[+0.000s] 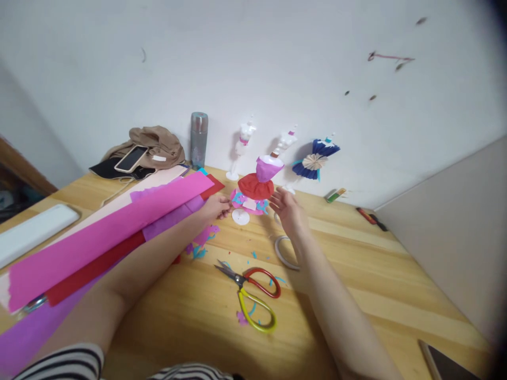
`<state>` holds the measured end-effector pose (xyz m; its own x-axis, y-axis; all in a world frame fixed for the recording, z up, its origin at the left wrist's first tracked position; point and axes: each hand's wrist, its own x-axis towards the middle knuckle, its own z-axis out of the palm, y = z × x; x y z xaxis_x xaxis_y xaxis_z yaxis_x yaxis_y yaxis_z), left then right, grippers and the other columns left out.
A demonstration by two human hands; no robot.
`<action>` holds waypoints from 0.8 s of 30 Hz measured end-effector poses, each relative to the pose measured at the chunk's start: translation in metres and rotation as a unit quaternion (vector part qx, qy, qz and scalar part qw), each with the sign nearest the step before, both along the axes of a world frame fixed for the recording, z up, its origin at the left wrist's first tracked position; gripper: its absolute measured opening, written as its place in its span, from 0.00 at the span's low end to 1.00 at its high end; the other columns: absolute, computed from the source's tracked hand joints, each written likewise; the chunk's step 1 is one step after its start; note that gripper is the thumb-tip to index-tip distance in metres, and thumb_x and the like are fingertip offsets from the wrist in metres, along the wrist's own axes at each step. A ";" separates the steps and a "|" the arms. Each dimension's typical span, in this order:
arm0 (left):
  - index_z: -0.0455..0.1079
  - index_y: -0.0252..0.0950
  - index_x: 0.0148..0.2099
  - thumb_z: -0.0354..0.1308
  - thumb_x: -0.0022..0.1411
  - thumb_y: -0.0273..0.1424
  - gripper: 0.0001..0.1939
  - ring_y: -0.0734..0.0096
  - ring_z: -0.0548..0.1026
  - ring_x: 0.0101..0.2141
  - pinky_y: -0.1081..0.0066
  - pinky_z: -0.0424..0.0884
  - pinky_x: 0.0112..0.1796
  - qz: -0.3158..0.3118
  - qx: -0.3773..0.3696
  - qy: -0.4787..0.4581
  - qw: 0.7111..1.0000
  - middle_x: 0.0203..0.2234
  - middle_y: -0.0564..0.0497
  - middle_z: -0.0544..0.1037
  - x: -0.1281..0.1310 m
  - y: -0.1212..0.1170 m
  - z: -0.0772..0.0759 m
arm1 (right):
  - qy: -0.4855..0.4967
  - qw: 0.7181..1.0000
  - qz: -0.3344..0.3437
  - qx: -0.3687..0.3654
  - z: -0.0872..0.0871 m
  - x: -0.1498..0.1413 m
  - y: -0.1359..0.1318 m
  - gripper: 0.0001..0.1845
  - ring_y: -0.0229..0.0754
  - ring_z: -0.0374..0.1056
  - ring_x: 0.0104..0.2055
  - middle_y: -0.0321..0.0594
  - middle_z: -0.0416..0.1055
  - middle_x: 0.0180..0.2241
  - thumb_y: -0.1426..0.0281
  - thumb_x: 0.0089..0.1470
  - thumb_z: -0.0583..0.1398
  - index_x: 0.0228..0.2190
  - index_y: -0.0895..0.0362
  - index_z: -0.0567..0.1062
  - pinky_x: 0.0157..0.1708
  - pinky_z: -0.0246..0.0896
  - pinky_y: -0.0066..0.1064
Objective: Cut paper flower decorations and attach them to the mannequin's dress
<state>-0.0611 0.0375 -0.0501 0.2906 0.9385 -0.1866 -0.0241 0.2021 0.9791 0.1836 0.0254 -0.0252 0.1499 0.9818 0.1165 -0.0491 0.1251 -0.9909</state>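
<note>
Head view: left hand point(217, 207), fingers curled, whether pinching I cannot tell, and right hand point(290, 211), fingers loosely spread, flank the paper-dressed figure point(256, 187) toward the table's point(356, 264) back edge, seemingly steadying it.

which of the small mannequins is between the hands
The red-skirted mannequin, with the left hand and right hand on either side. The navy-dressed mannequin and the white, pink-banded mannequin stand farther back.
</note>
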 end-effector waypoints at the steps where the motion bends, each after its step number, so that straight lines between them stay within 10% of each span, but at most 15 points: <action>1: 0.72 0.32 0.52 0.60 0.67 0.36 0.16 0.66 0.78 0.41 0.63 0.78 0.41 0.001 -0.008 0.021 1.000 0.45 0.44 0.77 -0.001 -0.001 0.002 | -0.005 1.000 0.000 -0.011 -0.008 0.003 -0.004 0.28 0.49 0.77 0.47 0.46 0.78 0.47 0.44 0.48 0.62 0.42 0.53 0.75 0.47 0.72 0.42; 8: 0.68 0.35 0.60 0.59 0.68 0.38 0.21 0.59 0.75 0.50 0.54 0.75 0.49 0.014 -0.034 0.115 0.993 0.54 0.42 0.73 0.006 -0.014 0.017 | -0.098 0.984 0.098 -0.110 -0.048 -0.012 -0.029 0.16 0.47 0.75 0.45 0.46 0.77 0.45 0.61 0.60 0.65 0.45 0.59 0.77 0.46 0.73 0.43; 15: 0.73 0.31 0.29 0.58 0.67 0.34 0.15 0.79 0.67 0.16 0.76 0.60 0.18 0.046 0.011 0.125 0.991 0.19 0.51 0.74 -0.009 -0.031 0.026 | -0.238 0.956 0.124 -0.116 -0.056 -0.045 -0.011 0.20 0.48 0.72 0.51 0.46 0.71 0.54 0.63 0.64 0.62 0.54 0.57 0.72 0.48 0.72 0.46; 24: 0.69 0.32 0.23 0.58 0.63 0.26 0.14 0.81 0.64 0.13 0.80 0.57 0.17 0.087 0.056 0.093 0.990 0.12 0.56 0.69 -0.014 -0.046 0.023 | -0.338 0.940 0.044 -0.001 -0.059 -0.071 0.005 0.19 0.47 0.72 0.51 0.46 0.71 0.55 0.63 0.65 0.61 0.54 0.56 0.73 0.49 0.72 0.46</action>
